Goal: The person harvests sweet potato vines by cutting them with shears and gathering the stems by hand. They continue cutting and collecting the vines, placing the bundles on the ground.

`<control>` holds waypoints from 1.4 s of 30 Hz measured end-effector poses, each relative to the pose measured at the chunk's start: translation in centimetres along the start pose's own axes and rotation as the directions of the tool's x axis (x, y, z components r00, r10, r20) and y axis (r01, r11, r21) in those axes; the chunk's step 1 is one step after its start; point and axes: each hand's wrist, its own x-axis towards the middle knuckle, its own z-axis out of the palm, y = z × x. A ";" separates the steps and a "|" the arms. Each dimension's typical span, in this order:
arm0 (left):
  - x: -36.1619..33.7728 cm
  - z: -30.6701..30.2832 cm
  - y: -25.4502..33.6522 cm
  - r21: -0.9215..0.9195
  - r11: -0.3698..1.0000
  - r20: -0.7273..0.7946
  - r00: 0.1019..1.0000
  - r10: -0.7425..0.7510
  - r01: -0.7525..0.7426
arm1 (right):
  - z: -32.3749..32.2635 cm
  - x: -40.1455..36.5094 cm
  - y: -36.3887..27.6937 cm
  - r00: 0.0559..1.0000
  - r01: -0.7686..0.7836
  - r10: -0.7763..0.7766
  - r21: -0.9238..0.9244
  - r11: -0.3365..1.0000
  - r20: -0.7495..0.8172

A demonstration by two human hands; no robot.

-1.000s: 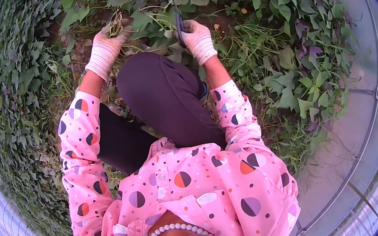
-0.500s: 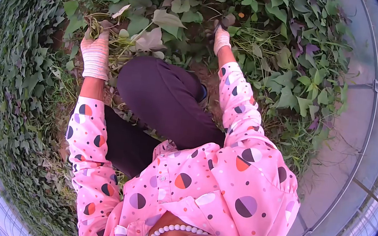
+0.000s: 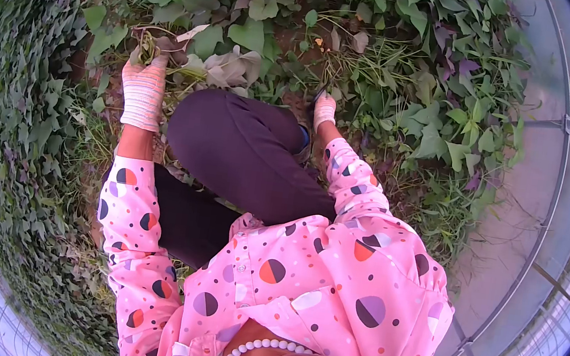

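My left hand [image 3: 143, 91], in a pale knitted glove, is closed round a bunch of vine stems [image 3: 145, 44] at the upper left. Pale upturned leaves [image 3: 231, 68] lie just to the right of it. My right hand [image 3: 324, 110], gloved too, is closed on a dark tool [image 3: 320, 92] beside my shoe. Only a thin dark part of the tool shows, so its kind is unclear. Thin green stems [image 3: 364, 66] and a patch of brown soil [image 3: 295, 100] are near my right hand.
My bent knee [image 3: 217, 119] in dark trousers rises between my arms. Dense leafy vines [image 3: 23, 143] cover the ground on the left and ahead. On the right stand a grey sheet wall [image 3: 534, 175] and a metal frame bar [image 3: 564, 143].
My right hand has drawn back toward my body with the dark tool, down to beside the shoe. My left hand has moved slightly back, still holding the stems.
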 end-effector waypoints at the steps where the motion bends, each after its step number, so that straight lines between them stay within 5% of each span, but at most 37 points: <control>1: -0.8 1.2 3.6 -0.043 0.991 -0.062 0.989 -0.132 0.129 | -3.5 -1.8 -4.5 0.979 -0.199 0.201 0.299 0.933 0.026; 3: -1.3 1.5 4.8 -0.094 0.962 -0.118 0.957 -0.266 0.255 | -12.2 -6.7 -16.0 0.814 -0.359 0.577 0.844 0.398 0.074; 6: -1.3 1.2 3.6 -0.039 0.986 -0.057 0.985 -0.162 0.160 | -8.3 3.9 -10.7 0.792 -0.510 0.586 0.710 0.485 0.168; 7: -1.3 1.2 3.6 -0.039 0.988 -0.055 0.986 -0.155 0.152 | -6.4 7.5 -11.6 0.917 -0.352 0.397 0.534 0.769 0.031; 9: -1.4 1.1 3.3 -0.221 0.952 -0.040 0.973 -0.227 0.213 | -8.9 4.3 -18.9 0.997 0.016 -0.009 0.082 0.997 -0.075; 11: -1.3 0.7 2.3 -0.178 0.961 -0.011 0.976 -0.219 0.213 | -10.2 1.1 -24.1 0.966 0.234 -0.187 -0.293 0.927 0.179; 12: -1.4 0.3 0.8 -0.033 0.995 -0.015 0.996 -0.092 0.091 | -10.8 -0.9 -25.7 0.921 0.278 -0.134 -0.374 0.885 0.366; 15: -1.4 0.0 0.4 0.113 0.994 0.000 1.000 -0.012 0.012 | -10.2 -4.0 -25.7 0.918 0.173 -0.018 -0.360 0.917 0.395; 17: -1.7 0.3 1.6 -0.078 0.985 -0.006 0.988 -0.156 0.155 | -10.7 -6.2 -24.8 0.904 0.222 -0.058 -0.350 0.910 0.423; 18: -1.9 0.1 1.8 0.092 0.994 0.009 0.999 -0.053 0.052 | -11.4 -7.4 -23.7 0.891 0.258 -0.084 -0.347 0.902 0.446; 22: -2.2 -0.4 0.6 -0.022 0.994 0.025 0.994 -0.103 0.103 | -15.8 -10.7 -18.1 0.889 0.290 -0.111 -0.357 0.888 0.444; 23: -1.6 -1.6 -2.2 0.351 0.923 0.124 0.984 0.124 -0.160 | -17.5 -11.8 -17.2 0.886 0.300 -0.117 -0.363 0.882 0.448; 25: -1.4 -1.9 -2.8 0.631 0.656 0.294 0.910 0.292 -0.414 | -19.5 -12.9 -15.0 0.921 0.252 -0.138 -0.287 0.924 0.364; 26: -1.4 -1.6 -2.9 0.391 0.878 0.190 0.958 0.215 -0.275 | -20.0 -12.1 -14.0 0.948 0.160 -0.093 -0.203 0.966 0.304; 27: -1.5 -1.4 -2.8 0.248 0.949 0.158 0.975 0.159 -0.195 | -19.6 -11.0 -12.3 0.968 0.068 -0.038 -0.109 0.992 0.250; 28: -1.5 -1.2 -2.6 0.095 0.989 0.124 0.987 0.102 -0.114 | -19.0 -10.1 -12.6 0.998 0.023 -0.038 0.242 0.970 0.058; 29: -1.8 -1.1 -2.7 -0.045 0.997 0.125 0.990 0.066 -0.061 | -19.5 -8.7 -12.7 0.900 -0.433 0.279 0.607 0.666 0.336; 30: -1.7 -0.9 -2.6 -0.183 0.983 0.130 0.991 0.036 -0.011 | -18.2 -5.6 -11.5 0.958 -0.280 0.261 0.562 0.778 0.116; 33: -2.2 -0.2 1.3 0.084 0.996 0.148 0.989 0.019 -0.032 | -17.2 1.1 -17.5 0.872 -0.426 0.419 0.812 0.398 0.252; 34: -2.2 -0.1 1.1 0.069 0.996 0.182 0.982 0.041 -0.055 | -15.1 4.3 -17.9 0.983 -0.071 0.158 0.613 0.787 -0.089; 35: -2.2 -0.3 1.2 0.081 0.997 0.202 0.979 -0.013 -0.004 | -13.1 6.0 -18.2 0.927 0.300 -0.231 0.214 0.930 -0.296; 37: -2.0 -0.5 0.9 0.097 0.994 0.222 0.973 -0.062 0.041 | -12.7 3.9 -23.7 0.971 0.238 -0.237 -0.130 0.963 0.017; 39: -2.0 -0.6 -0.2 -0.176 0.977 0.109 0.989 -0.102 0.120 | -13.0 0.1 -26.6 0.879 0.366 -0.146 -0.448 0.816 0.453; 41: -2.0 -0.9 0.1 -0.078 0.986 0.138 0.981 -0.135 0.146 | -11.3 -1.2 -25.2 0.836 0.406 -0.050 -0.554 0.726 0.547; 42: -1.9 -1.5 -1.0 0.106 0.994 0.190 0.982 -0.009 -0.011 | -10.3 -1.8 -24.0 0.852 0.376 -0.032 -0.568 0.732 0.523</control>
